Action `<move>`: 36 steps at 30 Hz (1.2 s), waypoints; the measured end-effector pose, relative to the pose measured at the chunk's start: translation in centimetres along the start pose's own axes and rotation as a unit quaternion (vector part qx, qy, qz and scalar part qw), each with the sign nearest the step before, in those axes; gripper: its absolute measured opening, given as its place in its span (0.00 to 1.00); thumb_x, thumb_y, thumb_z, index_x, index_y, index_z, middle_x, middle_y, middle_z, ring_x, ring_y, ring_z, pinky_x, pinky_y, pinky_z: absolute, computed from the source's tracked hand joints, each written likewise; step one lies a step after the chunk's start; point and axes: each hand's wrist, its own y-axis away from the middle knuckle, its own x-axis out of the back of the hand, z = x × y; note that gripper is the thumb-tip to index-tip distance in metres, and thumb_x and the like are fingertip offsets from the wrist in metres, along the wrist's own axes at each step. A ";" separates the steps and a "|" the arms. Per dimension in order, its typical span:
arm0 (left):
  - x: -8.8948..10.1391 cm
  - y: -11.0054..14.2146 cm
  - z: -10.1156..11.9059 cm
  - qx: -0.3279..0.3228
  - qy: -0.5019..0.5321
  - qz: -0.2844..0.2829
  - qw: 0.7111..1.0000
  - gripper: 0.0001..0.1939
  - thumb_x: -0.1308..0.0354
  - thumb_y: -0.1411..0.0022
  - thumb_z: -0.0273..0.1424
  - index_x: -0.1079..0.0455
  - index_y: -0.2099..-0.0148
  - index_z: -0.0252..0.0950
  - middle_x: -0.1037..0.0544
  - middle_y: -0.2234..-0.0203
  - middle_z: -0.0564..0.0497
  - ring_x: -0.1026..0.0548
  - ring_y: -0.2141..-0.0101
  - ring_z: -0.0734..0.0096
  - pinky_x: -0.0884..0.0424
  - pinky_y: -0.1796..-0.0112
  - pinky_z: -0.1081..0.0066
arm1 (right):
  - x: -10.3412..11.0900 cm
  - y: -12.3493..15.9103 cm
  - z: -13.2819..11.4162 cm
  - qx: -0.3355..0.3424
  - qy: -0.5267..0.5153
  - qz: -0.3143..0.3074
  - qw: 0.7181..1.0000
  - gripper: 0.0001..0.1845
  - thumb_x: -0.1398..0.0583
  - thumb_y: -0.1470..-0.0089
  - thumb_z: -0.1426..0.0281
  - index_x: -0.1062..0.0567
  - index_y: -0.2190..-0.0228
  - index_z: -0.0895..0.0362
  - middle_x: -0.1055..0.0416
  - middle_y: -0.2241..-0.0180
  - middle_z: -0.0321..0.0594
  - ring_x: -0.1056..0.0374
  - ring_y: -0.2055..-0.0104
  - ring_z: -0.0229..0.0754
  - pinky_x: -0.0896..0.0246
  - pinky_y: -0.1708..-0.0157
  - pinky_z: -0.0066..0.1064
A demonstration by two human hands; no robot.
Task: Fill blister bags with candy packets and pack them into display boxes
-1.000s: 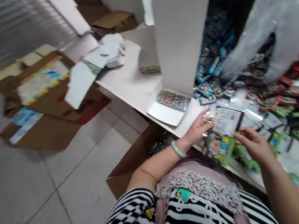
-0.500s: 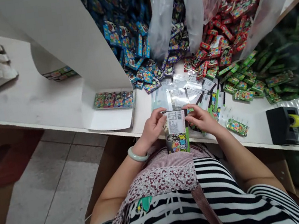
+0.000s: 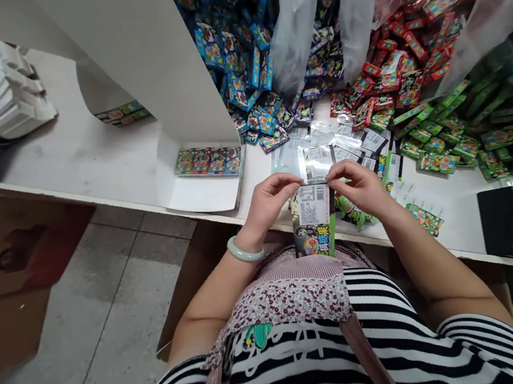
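Note:
A printed candy pouch [image 3: 314, 222] with a white barcode label hangs over the table's front edge. My left hand [image 3: 273, 199], with a pale green bangle at its wrist, pinches one top corner of it. At the other top corner, my right hand [image 3: 356, 184] has thumb and fingers closed on the pouch. Just beyond my fingertips lie more labelled pouches [image 3: 372, 141] in a loose overlapping pile. Whether the pouch's mouth is parted cannot be made out.
Heaps of small blue boxes [image 3: 237, 88], red boxes [image 3: 409, 80] and green boxes [image 3: 437, 147] spill from plastic bags. A white carton [image 3: 205, 192] with a row of packs stands left. At right is a black tape dispenser [image 3: 509, 223]. Folded white cartons [image 3: 12, 94] are stacked far left.
The view has shifted, so the scene sits further right. Both hands have drawn closer together along the pouch's top edge, their fingers now more tightly pinched.

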 end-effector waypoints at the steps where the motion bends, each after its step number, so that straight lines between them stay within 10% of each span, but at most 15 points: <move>1: -0.1 0.1 0.3 -0.017 -0.010 -0.003 1.000 0.12 0.31 0.44 0.38 0.25 0.62 0.36 0.19 0.63 0.48 0.21 0.60 0.69 0.25 0.56 0.68 | 0.0 0.1 -0.4 0.021 0.032 -0.003 0.999 0.11 0.35 0.47 0.59 0.26 0.68 0.53 0.28 0.64 0.40 0.32 0.61 0.43 0.35 0.71 0.30; 9: -1.1 -0.3 1.4 -0.023 -0.030 0.031 0.999 0.10 0.32 0.44 0.35 0.28 0.67 0.35 0.24 0.72 0.53 0.27 0.70 0.76 0.29 0.66 0.72 | -0.3 -1.2 -2.0 -0.027 0.030 -0.025 0.999 0.16 0.34 0.50 0.55 0.26 0.70 0.55 0.27 0.72 0.37 0.35 0.71 0.38 0.40 0.72 0.31; 15: -0.2 0.5 1.9 -0.076 -0.049 -0.050 0.995 0.09 0.38 0.36 0.35 0.27 0.67 0.36 0.22 0.68 0.50 0.24 0.64 0.72 0.27 0.59 0.68 | 0.4 -0.4 -2.7 0.003 0.049 -0.083 0.995 0.15 0.36 0.44 0.56 0.24 0.71 0.55 0.26 0.70 0.39 0.32 0.68 0.40 0.38 0.69 0.32; 21: 0.5 1.2 1.4 -0.106 -0.061 -0.090 0.988 0.08 0.36 0.37 0.36 0.26 0.63 0.37 0.22 0.64 0.49 0.23 0.60 0.70 0.26 0.57 0.68 | -0.2 1.9 -1.8 0.121 0.121 -0.027 0.985 0.05 0.38 0.39 0.65 0.24 0.66 0.51 0.27 0.64 0.40 0.31 0.58 0.44 0.33 0.64 0.35; 31: 0.5 0.6 0.6 -0.118 -0.113 -0.080 0.983 0.02 0.35 0.38 0.31 0.24 0.62 0.40 0.23 0.67 0.53 0.24 0.64 0.74 0.27 0.61 0.72 | -2.7 2.5 0.4 0.073 0.064 0.030 0.995 0.06 0.42 0.39 0.65 0.27 0.61 0.51 0.28 0.56 0.43 0.31 0.53 0.44 0.30 0.60 0.35; 36: 0.9 -0.4 -0.7 -0.099 -0.134 -0.013 0.986 0.07 0.33 0.43 0.34 0.27 0.66 0.38 0.23 0.68 0.51 0.24 0.64 0.70 0.27 0.61 0.69 | 3.7 4.3 2.2 -0.027 0.096 0.073 0.992 0.14 0.40 0.40 0.67 0.27 0.51 0.47 0.27 0.48 0.36 0.30 0.49 0.42 0.32 0.49 0.37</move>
